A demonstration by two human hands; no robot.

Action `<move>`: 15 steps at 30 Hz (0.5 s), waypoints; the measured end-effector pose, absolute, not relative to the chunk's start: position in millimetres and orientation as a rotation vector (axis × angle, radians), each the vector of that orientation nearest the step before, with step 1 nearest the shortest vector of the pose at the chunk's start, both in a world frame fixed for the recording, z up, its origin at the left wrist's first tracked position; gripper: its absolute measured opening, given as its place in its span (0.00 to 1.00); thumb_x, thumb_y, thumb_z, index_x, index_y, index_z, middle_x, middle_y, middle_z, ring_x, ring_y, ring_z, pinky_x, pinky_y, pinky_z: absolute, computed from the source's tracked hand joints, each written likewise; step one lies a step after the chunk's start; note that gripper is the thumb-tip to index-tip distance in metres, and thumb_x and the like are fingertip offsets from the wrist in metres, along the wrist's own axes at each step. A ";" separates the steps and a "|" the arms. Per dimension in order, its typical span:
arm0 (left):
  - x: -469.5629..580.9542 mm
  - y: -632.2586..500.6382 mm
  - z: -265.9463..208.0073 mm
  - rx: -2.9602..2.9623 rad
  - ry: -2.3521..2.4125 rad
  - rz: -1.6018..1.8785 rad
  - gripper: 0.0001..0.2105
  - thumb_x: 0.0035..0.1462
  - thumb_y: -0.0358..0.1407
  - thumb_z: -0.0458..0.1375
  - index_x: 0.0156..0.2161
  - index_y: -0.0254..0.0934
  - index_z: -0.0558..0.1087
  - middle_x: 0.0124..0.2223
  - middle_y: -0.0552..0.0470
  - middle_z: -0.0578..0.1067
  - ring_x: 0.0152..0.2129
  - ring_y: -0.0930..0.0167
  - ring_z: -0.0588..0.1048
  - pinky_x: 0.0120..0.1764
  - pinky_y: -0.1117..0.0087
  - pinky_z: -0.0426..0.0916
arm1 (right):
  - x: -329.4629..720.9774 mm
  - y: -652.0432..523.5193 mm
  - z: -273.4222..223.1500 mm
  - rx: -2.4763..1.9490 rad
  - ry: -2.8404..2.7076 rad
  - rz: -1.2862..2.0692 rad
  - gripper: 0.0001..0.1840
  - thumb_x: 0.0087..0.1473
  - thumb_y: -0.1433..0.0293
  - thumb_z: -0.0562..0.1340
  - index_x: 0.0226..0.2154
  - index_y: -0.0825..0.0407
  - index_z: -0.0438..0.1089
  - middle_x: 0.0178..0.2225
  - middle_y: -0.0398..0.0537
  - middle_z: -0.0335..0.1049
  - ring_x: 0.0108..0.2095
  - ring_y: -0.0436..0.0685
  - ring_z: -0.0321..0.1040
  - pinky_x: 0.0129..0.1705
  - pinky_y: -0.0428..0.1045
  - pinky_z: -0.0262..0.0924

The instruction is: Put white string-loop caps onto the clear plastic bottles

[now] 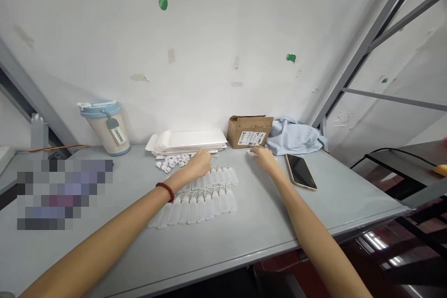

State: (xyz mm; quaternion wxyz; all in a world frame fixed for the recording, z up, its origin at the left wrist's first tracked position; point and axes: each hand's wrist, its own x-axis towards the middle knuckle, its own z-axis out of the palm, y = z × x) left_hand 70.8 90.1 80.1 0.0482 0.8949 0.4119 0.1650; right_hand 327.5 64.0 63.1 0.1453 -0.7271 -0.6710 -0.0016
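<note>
Left hand [199, 162] curled, fingers down on small white caps [172, 162], frame centre. Right hand [262, 155] pinched one white piece; grip unclear. Best lift single piece, avoid disturbing bottle rows [200, 198].

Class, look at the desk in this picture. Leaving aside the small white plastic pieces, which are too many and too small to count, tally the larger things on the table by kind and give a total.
Lidded cup: 1
Stack of white sheets: 1
Cardboard box: 1
Blue cloth: 1
Phone: 1
Total: 5
</note>
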 end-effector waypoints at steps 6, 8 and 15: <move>43.8 67.6 89.9 2.627 1.243 0.738 0.23 0.49 0.20 0.42 0.45 0.32 0.72 0.49 0.45 0.74 0.47 0.67 0.71 0.49 0.66 0.66 | 317.0 62.9 65.5 -1.977 -1.877 0.121 0.12 0.47 0.81 0.56 0.35 0.57 0.68 0.40 0.59 0.72 0.43 0.62 0.66 0.43 0.52 0.55; 29.7 57.0 86.9 2.517 1.272 0.867 0.21 0.53 0.23 0.41 0.47 0.33 0.71 0.51 0.46 0.72 0.48 0.67 0.70 0.49 0.64 0.67 | 307.5 60.3 68.5 -1.886 -1.845 0.183 0.09 0.47 0.79 0.56 0.34 0.57 0.67 0.39 0.58 0.72 0.42 0.61 0.66 0.42 0.51 0.57; 13.9 37.7 69.7 2.397 1.318 1.089 0.18 0.54 0.27 0.45 0.48 0.31 0.70 0.50 0.43 0.71 0.48 0.63 0.68 0.49 0.57 0.66 | 243.7 25.6 86.6 -1.193 -1.671 0.881 0.10 0.49 0.66 0.62 0.33 0.52 0.62 0.36 0.47 0.70 0.38 0.54 0.69 0.41 0.50 0.62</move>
